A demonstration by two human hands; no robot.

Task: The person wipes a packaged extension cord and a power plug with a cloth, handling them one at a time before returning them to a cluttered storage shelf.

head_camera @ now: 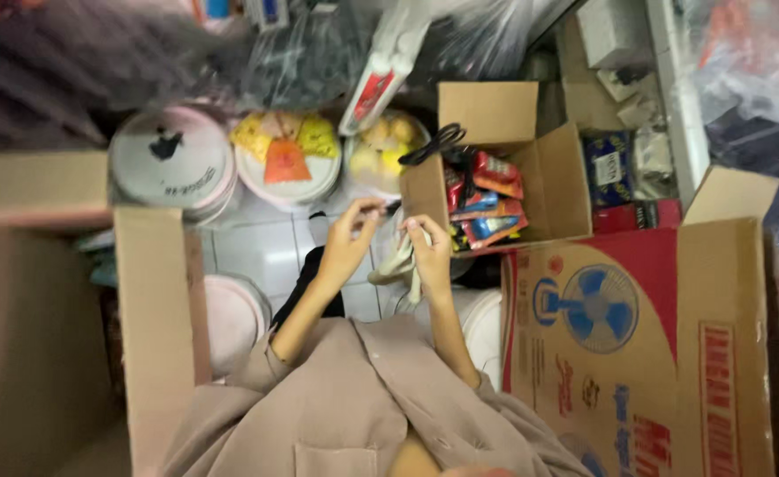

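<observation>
Hands meet just left of a small open box [555,190] of bright packets [487,199]. The left hand [347,243] and right hand [431,252] each pinch an end of a thin dark item [393,208]; a pale cloth [398,262] hangs between them.

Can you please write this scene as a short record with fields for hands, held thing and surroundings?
left hand: raised, fingers pinching a small dark object
right hand: beside it, fingertips near the same object
in front: open cardboard box with colourful packets
right side: large fan carton
floor: round lidded tubs
</observation>
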